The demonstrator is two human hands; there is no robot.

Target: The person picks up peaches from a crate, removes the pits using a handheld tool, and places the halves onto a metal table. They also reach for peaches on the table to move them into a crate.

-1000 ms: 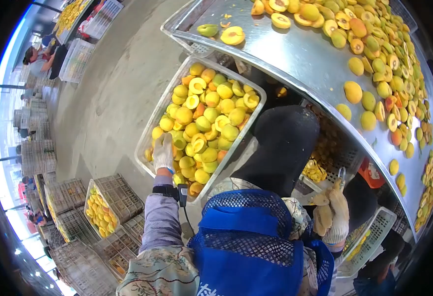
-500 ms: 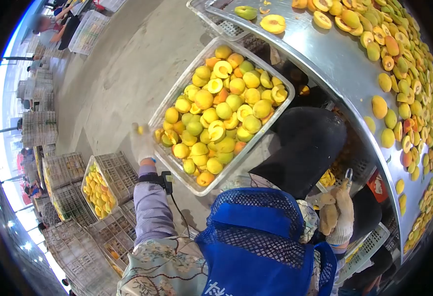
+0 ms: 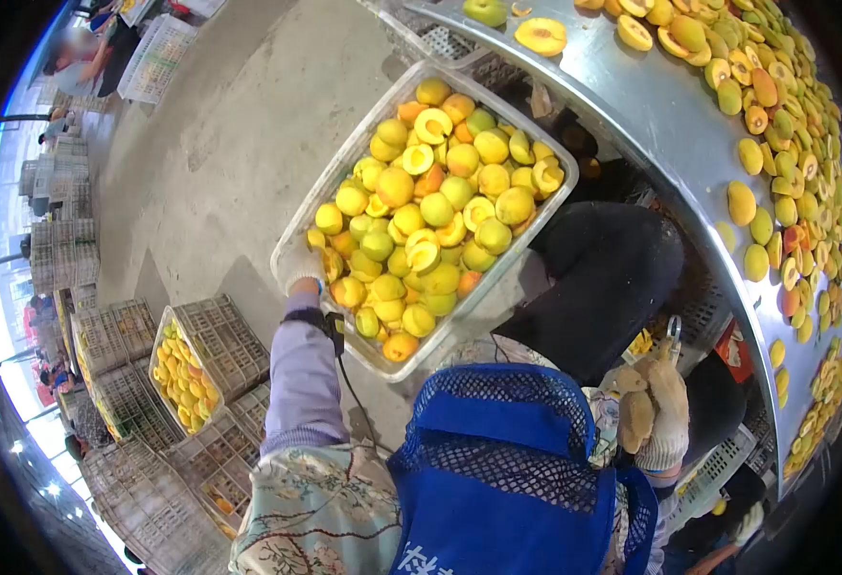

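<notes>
My left hand (image 3: 300,264), in a pale glove, is at the left corner of a plastic crate (image 3: 531,219) heaped with yellow peaches (image 3: 396,187), some of them halved. Its fingers do not show clearly against the rim and fruit. Beside my right knee, my right hand (image 3: 658,395), in a stained glove, is closed around a small metal tool with a looped end (image 3: 674,328). The tool's loop points up past the fingers; its handle is hidden in the glove.
A curved metal table (image 3: 612,91) to the right bears many halved peaches. Stacked crates (image 3: 212,347), some with fruit, stand on the left. Another person's gloved hand (image 3: 749,525) shows at lower right. A person (image 3: 85,62) sits at upper left.
My left hand has moved right, from outside the crate to its left corner; a small yellow thing seen at its fingers earlier no longer shows there. My right hand keeps the looped tool.
</notes>
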